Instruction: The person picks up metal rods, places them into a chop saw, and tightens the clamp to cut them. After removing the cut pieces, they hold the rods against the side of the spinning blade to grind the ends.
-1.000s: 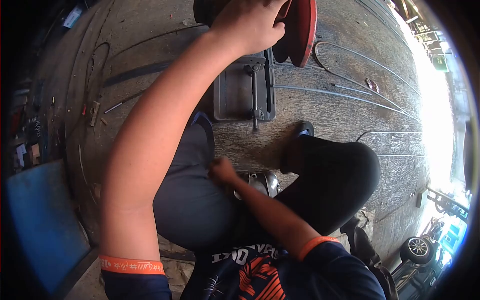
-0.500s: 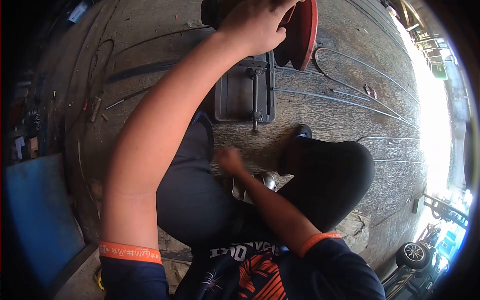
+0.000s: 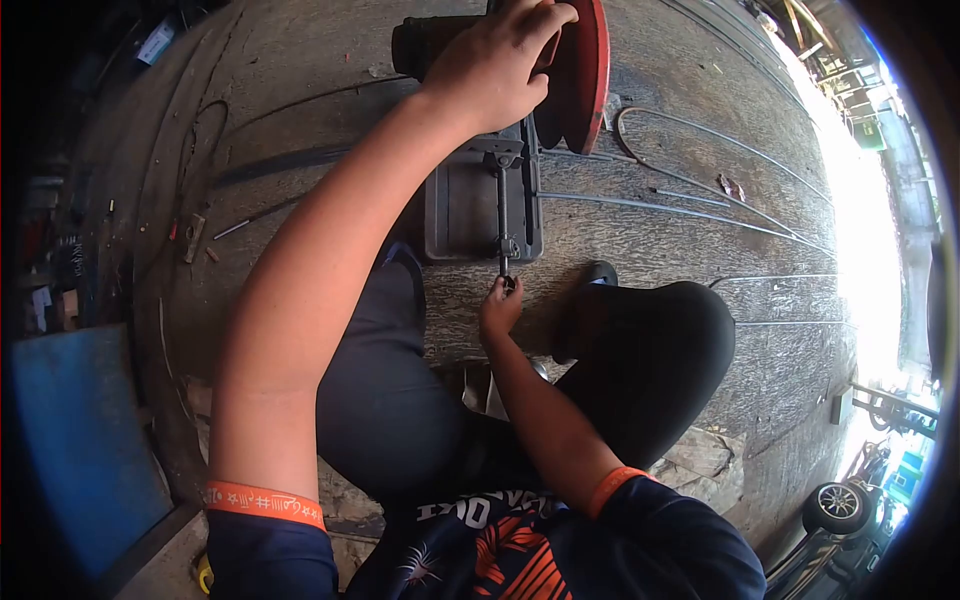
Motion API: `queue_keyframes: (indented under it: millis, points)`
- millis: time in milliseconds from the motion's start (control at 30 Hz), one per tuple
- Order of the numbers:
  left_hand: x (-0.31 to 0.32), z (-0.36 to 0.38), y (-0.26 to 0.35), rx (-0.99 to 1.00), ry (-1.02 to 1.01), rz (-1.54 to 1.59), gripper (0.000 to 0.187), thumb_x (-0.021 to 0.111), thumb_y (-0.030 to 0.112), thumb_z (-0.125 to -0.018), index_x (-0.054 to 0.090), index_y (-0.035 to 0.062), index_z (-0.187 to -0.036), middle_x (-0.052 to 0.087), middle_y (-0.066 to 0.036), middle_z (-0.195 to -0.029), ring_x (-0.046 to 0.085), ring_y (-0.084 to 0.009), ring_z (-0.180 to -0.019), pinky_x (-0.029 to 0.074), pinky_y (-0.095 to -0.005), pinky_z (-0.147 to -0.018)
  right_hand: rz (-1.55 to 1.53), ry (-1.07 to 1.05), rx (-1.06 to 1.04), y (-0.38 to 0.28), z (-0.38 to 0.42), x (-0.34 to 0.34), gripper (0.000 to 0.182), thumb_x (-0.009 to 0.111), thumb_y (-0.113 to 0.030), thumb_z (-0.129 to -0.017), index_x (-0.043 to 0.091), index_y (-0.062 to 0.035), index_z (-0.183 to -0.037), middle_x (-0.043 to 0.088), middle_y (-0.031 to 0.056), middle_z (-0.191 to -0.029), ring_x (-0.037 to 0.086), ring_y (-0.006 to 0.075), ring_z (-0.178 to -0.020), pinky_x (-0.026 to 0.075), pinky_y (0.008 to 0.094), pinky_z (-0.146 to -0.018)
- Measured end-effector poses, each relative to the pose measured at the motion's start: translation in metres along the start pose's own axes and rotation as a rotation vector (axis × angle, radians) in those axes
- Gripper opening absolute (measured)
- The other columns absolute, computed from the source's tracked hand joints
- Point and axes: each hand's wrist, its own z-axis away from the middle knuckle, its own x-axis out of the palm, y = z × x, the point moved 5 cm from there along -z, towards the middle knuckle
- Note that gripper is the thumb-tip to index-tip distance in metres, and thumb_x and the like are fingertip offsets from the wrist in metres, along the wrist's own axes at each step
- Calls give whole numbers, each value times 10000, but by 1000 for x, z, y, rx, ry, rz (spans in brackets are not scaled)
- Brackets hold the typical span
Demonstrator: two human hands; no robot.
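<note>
Item: left leg [image 3: 385, 350] and right leg [image 3: 655, 365], bent wide, leaving room between them. Item: right hand [image 3: 500, 305], forearm angled inward, grip curled round the near end of a clamp screw [image 3: 503, 205], probably because the screw turns from there. Item: base tray [image 3: 460, 215], on the floor [image 3: 690, 270] ahead of the feet, carrying screw and saw. Item: left hand [image 3: 500, 65], arm stretched long, grip closed over the cut-off saw [image 3: 415, 48], presumably steadying it; the hand hides most of the handle. Item: red guard [image 3: 601, 80], right of that hand.
</note>
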Motion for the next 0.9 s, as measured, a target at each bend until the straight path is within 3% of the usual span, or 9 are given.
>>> queue_keyframes:
  millis: [133, 200, 267, 500, 567, 700, 767, 833, 900]
  points:
    - [-1, 0, 1, 6, 9, -13, 645, 675, -3, -710, 319, 71, -1243, 279, -255, -1398, 418, -424, -1240, 442, -446, -985, 1, 57, -66, -13, 13, 2, 589, 563, -300, -892, 379, -3, -1366, 552, 255, -1220, 507, 405, -1164, 372, 444, -1003]
    - [-1, 0, -1, -26, -18, -3, 643, 676, -1, -713, 321, 69, -1245, 277, -252, -1402, 415, -422, -1246, 438, -445, -992, 723, -651, -629, -35, 69, 21, 571, 574, -268, -858, 404, -47, -1355, 571, 243, -1190, 555, 416, -1085, 417, 463, -953]
    - [2, -2, -1, -47, -41, 8, 641, 676, 2, -715, 323, 67, -1247, 275, -250, -1407, 412, -420, -1251, 433, -445, -999, 730, -1050, -252, 57, 111, 81, 583, 611, -230, -809, 423, -61, -1335, 580, 239, -1175, 570, 441, -1037, 449, 469, -912]
    - [0, 0, 3, -57, -35, -22, 664, 687, 2, -719, 311, 76, -1262, 274, -241, -1414, 399, -423, -1267, 441, -442, -1001, 148, -153, 64, 7, 24, 10, 892, 652, -295, -837, 105, 75, -1436, 487, 306, -1284, 489, 437, -1186, 382, 434, -1004]
    - [0, -2, 3, -57, -34, -13, 661, 685, 3, -721, 314, 72, -1263, 275, -241, -1414, 394, -423, -1272, 439, -441, -1003, 30, 111, 79, -2, 9, 1, 803, 659, -324, -838, 248, 88, -1390, 458, 290, -1325, 425, 395, -1267, 307, 385, -1067]
    - [-1, -2, 4, -73, -46, 15, 659, 685, 10, -725, 318, 67, -1269, 271, -234, -1422, 397, -417, -1272, 433, -442, -1010, -129, 128, -42, -10, 5, 1, 814, 673, -349, -825, 275, 88, -1384, 387, 317, -1371, 356, 416, -1309, 263, 387, -1090]
    - [-1, 0, 5, -59, -41, 6, 661, 685, 11, -726, 318, 70, -1273, 268, -232, -1426, 401, -414, -1271, 434, -442, -1009, 288, 6, -508, -26, 29, 6, 713, 666, -312, -815, 382, 92, -1329, 516, 316, -1240, 498, 413, -1186, 361, 398, -1023]
    - [0, 0, 2, -105, -71, -10, 661, 684, 11, -729, 319, 73, -1275, 257, -232, -1435, 397, -411, -1276, 432, -442, -1012, 478, -868, -259, -18, 69, 31, 588, 646, -253, -799, 484, 90, -1248, 640, 272, -1016, 626, 387, -974, 460, 407, -906]
    - [1, -1, 3, -116, -91, -16, 658, 684, 12, -729, 322, 72, -1276, 252, -232, -1439, 389, -409, -1284, 429, -441, -1016, 378, -734, -312, -8, 94, 43, 545, 642, -245, -772, 522, 37, -1222, 659, 249, -852, 645, 409, -847, 503, 458, -797]
